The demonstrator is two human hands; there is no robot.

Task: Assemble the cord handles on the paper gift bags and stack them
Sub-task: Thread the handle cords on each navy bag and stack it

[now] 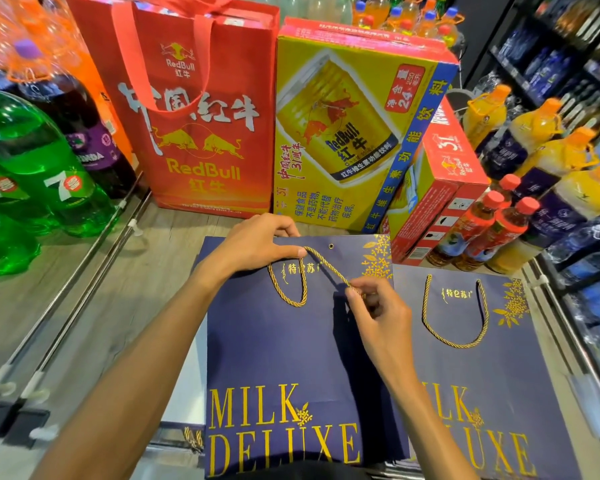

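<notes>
Along the far edge of the wood-grain surface (pixel 146 282) stand a red Red Bull bag (pixel 201 140), its ribbon handle hanging down its front, and just right of it a yellow Red Bull carton (pixel 354 126); a red carton (pixel 444 174) leans against that carton's right side; three red-capped bottles (pixel 482 220) stand near its right, with orange juice bottles (pixel 534 133) farther right; green soda bottles (pixel 32 161) and a purple soda bottle (pixel 87 126) fill the far left.

Two navy gift bags lie flat on the near part of the surface; the middle bag (pixel 284 348) overlaps the left edge of the right bag (pixel 492 375), and the right forearm crosses both; what either holds cannot be told.

Two gold cords show; the fitted handle (pixel 458 345) hangs as a loop on the right bag; the loose cord (pixel 328 269) loops on the middle bag's upper front, near an unfilled eyelet (pixel 331 245).

The left hand (pixel 257 244) rests at the bag's far edge, its fingers clamped on the cord; the right hand (pixel 378 310) pinches the cord's other end, fingers together.
</notes>
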